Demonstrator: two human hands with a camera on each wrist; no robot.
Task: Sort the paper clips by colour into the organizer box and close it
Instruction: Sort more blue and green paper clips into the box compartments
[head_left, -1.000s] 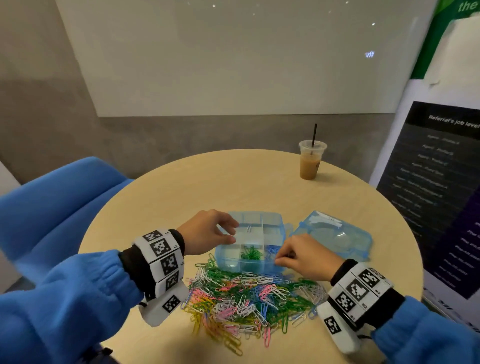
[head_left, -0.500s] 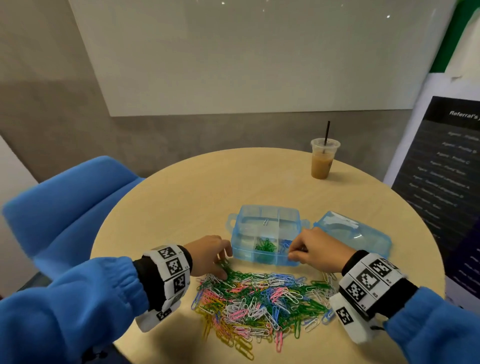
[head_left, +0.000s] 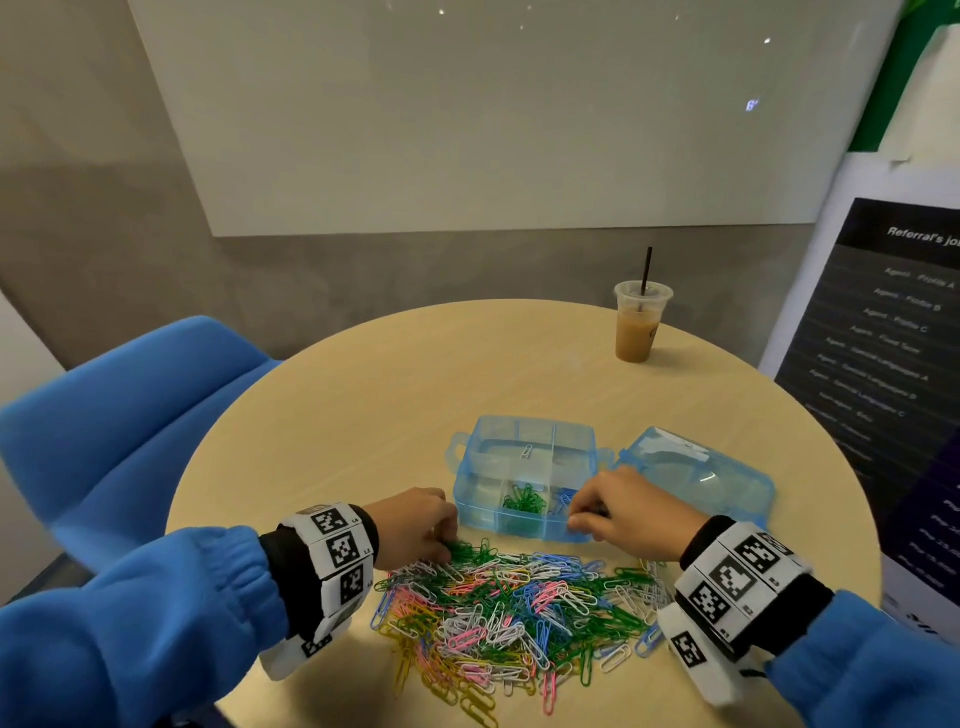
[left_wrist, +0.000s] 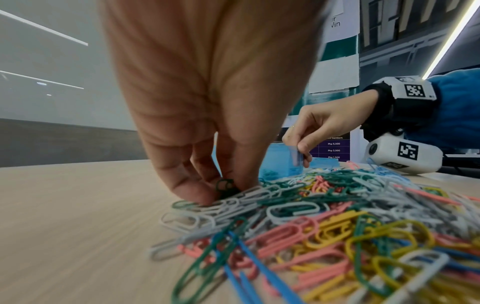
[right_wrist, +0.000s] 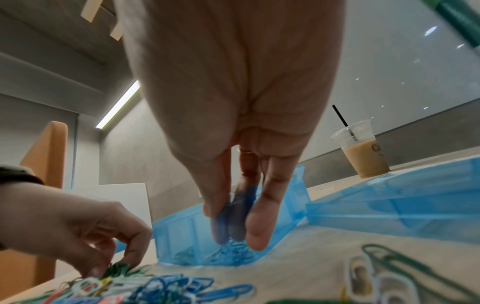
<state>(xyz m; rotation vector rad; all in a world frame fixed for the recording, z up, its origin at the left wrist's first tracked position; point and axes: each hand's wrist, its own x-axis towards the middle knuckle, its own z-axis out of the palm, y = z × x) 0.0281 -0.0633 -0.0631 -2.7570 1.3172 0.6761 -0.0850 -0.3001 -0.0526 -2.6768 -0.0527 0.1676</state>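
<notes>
A round, light wooden surface (head_left: 363, 415) fills the middle of the head view. A soft blue chair (head_left: 119, 415) sits at the left edge of the frame. A dark poster with white words (head_left: 883, 389) stands at the right edge.

In the lower middle of the frame lies a big messy pile of green, pink, yellow, white and blue paper clips (head_left: 509, 608). Just above the pile is the clear blue plastic organizer box (head_left: 524, 478), open on top. Its flat clear blue lid (head_left: 696, 478) lies open to the right of it. In the box's near row, the middle part holds a small bunch of green clips (head_left: 524, 501) and the right part holds a few blue clips (head_left: 563, 501). One white clip (head_left: 527, 451) lies in a far part.

A clear plastic cup of light brown drink with a black straw (head_left: 639, 325) stands in the upper right of the surface, well apart from the box.

The left hand (head_left: 415, 525) is at the upper left edge of the pile, its fingers curled down and pinching green clips (left_wrist: 226, 186). The right hand (head_left: 623, 506) is over the box's near right corner, its fingers bunched together and pinching blue clips (right_wrist: 233, 214) above the blue part.
</notes>
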